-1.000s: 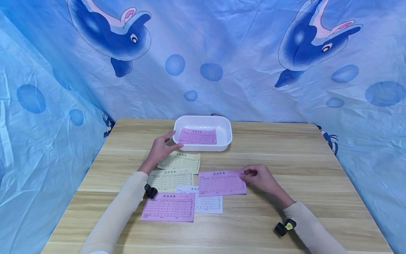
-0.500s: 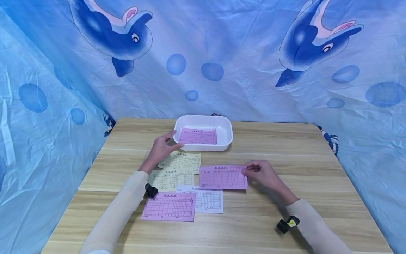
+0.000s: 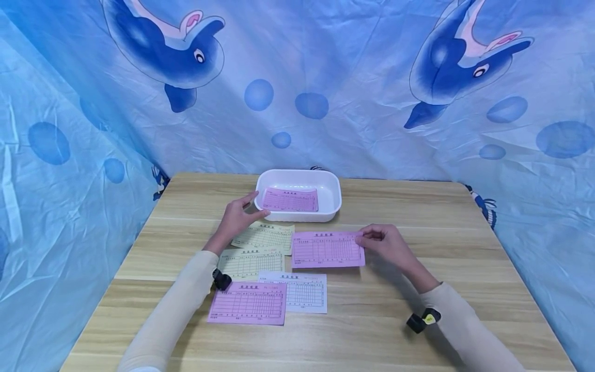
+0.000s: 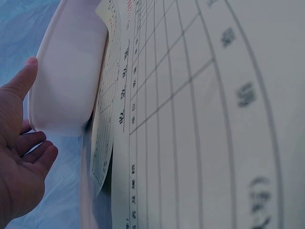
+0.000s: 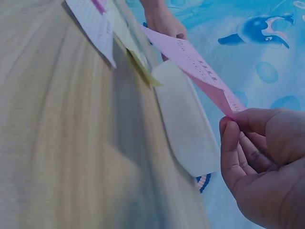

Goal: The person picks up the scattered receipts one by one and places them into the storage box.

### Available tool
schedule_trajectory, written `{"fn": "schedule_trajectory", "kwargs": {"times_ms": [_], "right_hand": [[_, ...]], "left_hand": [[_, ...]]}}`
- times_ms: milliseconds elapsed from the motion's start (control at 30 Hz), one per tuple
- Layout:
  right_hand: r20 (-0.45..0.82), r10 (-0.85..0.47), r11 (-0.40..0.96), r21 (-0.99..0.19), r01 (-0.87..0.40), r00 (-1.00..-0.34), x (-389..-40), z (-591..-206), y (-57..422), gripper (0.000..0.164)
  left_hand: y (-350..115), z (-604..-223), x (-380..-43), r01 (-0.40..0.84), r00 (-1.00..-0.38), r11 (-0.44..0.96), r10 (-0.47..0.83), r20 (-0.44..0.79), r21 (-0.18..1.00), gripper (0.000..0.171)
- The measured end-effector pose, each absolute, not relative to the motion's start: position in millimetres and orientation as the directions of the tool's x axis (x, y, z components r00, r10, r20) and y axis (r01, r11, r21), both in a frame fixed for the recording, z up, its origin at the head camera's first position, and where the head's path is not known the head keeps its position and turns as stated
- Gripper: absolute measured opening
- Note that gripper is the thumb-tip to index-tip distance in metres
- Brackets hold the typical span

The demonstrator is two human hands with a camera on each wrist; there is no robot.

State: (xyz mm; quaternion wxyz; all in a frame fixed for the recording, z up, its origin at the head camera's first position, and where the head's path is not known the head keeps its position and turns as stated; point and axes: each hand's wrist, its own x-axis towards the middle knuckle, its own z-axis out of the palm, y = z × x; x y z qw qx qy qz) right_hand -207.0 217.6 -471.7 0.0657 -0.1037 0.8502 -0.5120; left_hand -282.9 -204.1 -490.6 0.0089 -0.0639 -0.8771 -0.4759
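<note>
My right hand [image 3: 383, 245] pinches the right edge of a pink receipt slip [image 3: 325, 250] between thumb and finger. This slip is held above the table, in front of the white plastic tray [image 3: 331, 196], and its edge shows bent in the right wrist view. Spread around the tray's left front corner, my left hand [image 3: 235, 219] rests on it with thumb and fingers. Pink slips [image 3: 290, 200] lie inside the tray. Below the left hand are two yellow slips, one upper [image 3: 267, 236] and one lower [image 3: 251, 263]. A white slip [image 3: 309, 294] lies partly under another pink slip [image 3: 248, 305].
The wooden table [image 3: 395, 320] runs up to a blue dolphin-print cloth [image 3: 372, 139] behind the tray and at both sides. A black wrist device [image 3: 221, 279] on the left sleeve hangs over the near slips.
My right hand has carried the pink slip away from me, up off the white slip and toward the tray. The left hand and the tray have stayed in place.
</note>
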Motion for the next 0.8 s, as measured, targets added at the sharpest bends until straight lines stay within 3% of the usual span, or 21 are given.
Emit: {"fn": "schedule_trajectory", "kwargs": {"times_ms": [300,800], "right_hand": [[-0.009,-0.203,0.394,-0.916,-0.073,-0.979,-218,-451,211,0.023],[-0.012,-0.127,0.41,-0.911,-0.041,-0.992,-245,-422,199,0.027]], "left_hand": [[-204,-490,-283,0.113,-0.992,0.533,0.103,0.068,0.838,0.089],[-203,-488,-282,0.095,-0.993,0.522,0.106,0.046,0.848,0.094]]}}
